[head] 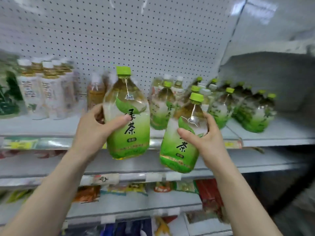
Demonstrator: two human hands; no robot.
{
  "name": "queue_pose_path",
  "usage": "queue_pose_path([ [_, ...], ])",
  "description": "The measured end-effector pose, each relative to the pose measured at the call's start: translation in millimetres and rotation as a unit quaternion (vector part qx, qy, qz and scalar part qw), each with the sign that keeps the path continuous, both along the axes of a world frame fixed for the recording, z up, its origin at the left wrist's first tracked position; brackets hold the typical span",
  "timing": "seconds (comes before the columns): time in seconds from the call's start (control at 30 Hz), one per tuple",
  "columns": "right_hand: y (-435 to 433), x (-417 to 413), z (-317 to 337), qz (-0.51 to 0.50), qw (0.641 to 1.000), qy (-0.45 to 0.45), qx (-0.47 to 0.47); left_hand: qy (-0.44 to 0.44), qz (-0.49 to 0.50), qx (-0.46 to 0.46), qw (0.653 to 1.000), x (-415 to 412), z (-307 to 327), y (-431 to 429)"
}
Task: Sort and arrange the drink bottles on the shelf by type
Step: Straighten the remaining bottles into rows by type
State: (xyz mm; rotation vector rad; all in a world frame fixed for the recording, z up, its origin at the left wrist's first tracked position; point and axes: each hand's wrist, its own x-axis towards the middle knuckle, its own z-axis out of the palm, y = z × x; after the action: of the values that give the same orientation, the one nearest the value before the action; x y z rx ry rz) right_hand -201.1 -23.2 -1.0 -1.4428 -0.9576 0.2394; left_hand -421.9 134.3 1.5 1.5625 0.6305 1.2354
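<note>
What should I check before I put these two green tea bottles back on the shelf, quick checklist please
1. Left hand grips its green tea bottle firmly: ok.
2. Right hand grips the other bottle: ok, though that bottle is tilted.
3. Both green caps on: ok.
4. Both bottles same type: ok, labels match.
5. Matching green-cap group on the shelf at right: ok.
6. Free room beside that group: cannot tell, blurred.
</note>
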Motion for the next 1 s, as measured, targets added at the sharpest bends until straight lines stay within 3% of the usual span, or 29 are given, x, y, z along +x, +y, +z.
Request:
queue_pose_path([
  [0.37, -109, 154, -19, -0.119, 0.992, 0.038, 0.002, 0.047, -0.122, -0.008, 0.991, 186, -23, -81],
  [0.57, -107, 236, -5, -0.192, 0.981, -0.028, -0.002, 0.041, -0.153, -0.014, 0.987, 270, -11, -75],
  [0.8, -69, 328, 6, -0.21, 0.974, -0.079, -0.012, 0.027, -0.127, -0.049, 0.99, 341, 4, -72],
  [1.0, -16, 387, -16, -0.142, 0.984, -0.091, -0.054, 0.018, -0.049, -0.056, 0.997, 370, 4, -82],
])
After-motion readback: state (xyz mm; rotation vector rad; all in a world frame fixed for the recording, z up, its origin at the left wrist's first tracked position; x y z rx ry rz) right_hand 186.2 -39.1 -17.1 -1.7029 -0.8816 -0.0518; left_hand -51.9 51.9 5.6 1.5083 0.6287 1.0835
